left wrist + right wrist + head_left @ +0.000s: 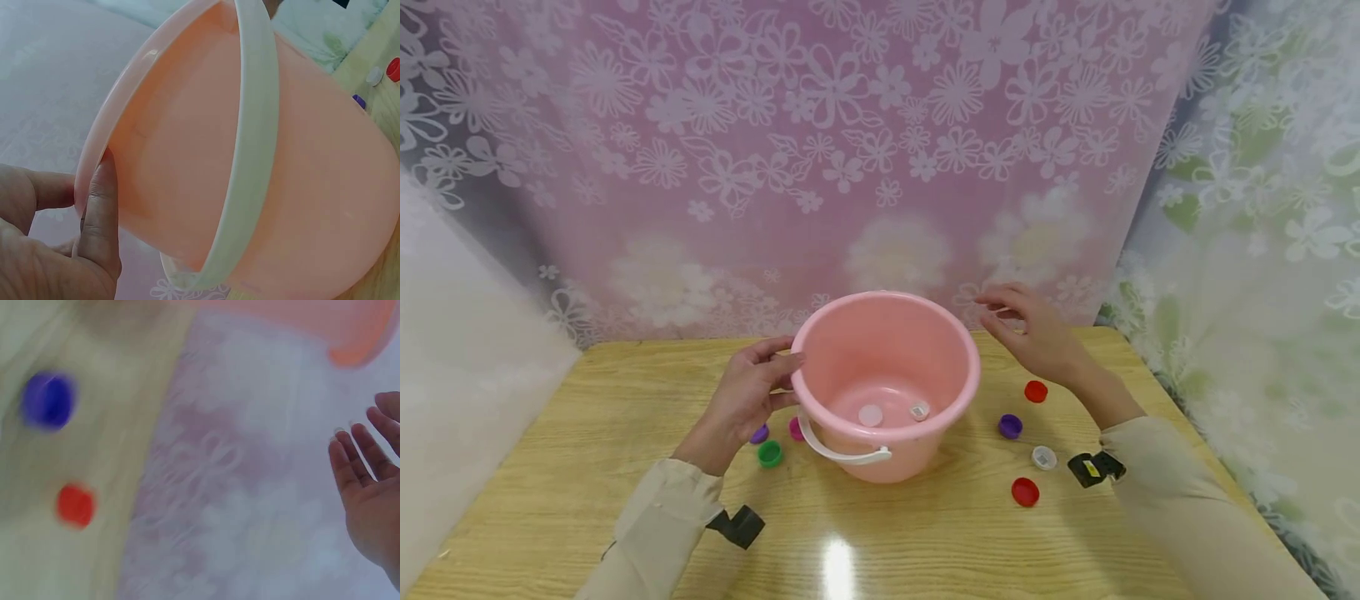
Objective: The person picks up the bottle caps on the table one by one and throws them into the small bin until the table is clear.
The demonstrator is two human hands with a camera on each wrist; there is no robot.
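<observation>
A round pink plastic bucket (887,350) stands on the light wood-grain tabletop (655,400), between the two hands. Its wide mouth points up, with the long axis running roughly upright from base to rim; whether it leans slightly, I cannot tell. Its curved white plastic handle (842,457) hangs down across the near side. The left hand (741,396) pinches the left side of the rim between thumb and fingers. The right hand (1033,333) is just beyond the right side of the rim, raised and apart from it, its fingers loosely extended and holding nothing. On the bucket's floor lie a pale round cap (870,415) and a small round white cap (919,410). A shallow green plastic cap (770,454) lies left of the bucket; to its right lies a round purple plastic cap (1011,427).
</observation>
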